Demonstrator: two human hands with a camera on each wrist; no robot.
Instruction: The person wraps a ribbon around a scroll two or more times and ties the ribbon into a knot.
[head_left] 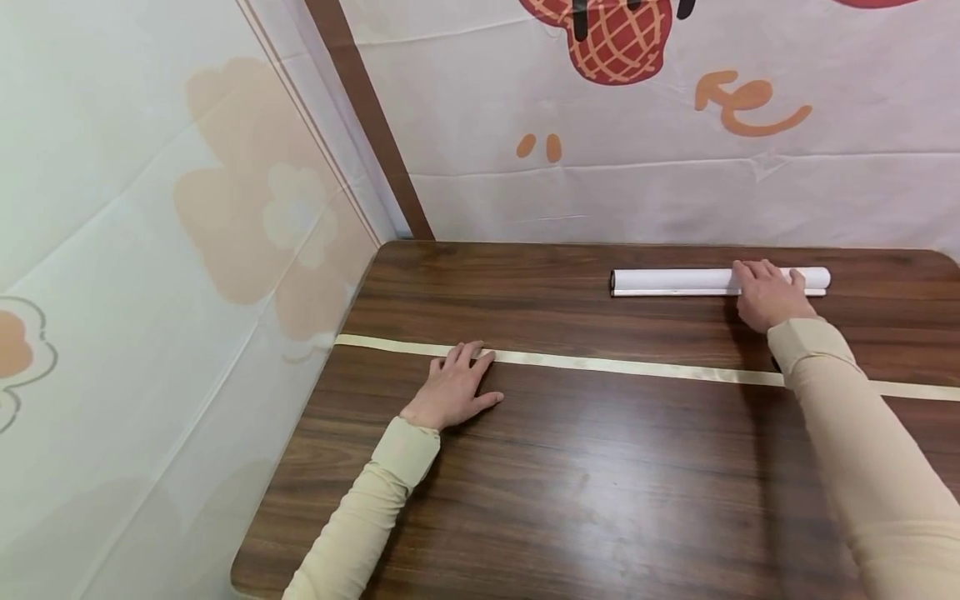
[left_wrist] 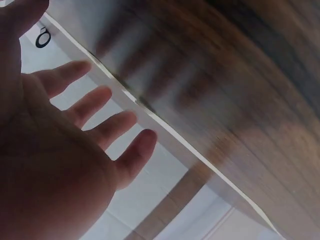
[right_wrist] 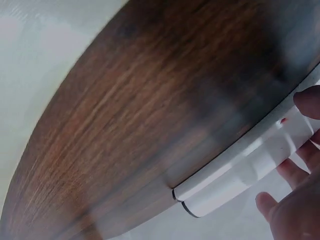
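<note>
A white roll (head_left: 675,281), with a dark rim at its left end and a narrow white strip along its front side, lies lengthwise near the back of the table. My right hand (head_left: 772,296) grips it right of its middle. In the right wrist view, the thumb (right_wrist: 307,102) overlaps one side of the roll (right_wrist: 235,180) and the other fingers are at its far side. My left hand (head_left: 453,392) rests palm down on the left part of the table, fingers spread, fingertips at a pale tape strip (head_left: 592,363). Nothing is held in it.
The brown wood-grain table (head_left: 600,483) has rounded corners. Its back edge meets a white printed cloth (head_left: 480,92); another pale flowered cloth (head_left: 135,250) hangs along the left side. The tape strip crosses the whole table from left to right.
</note>
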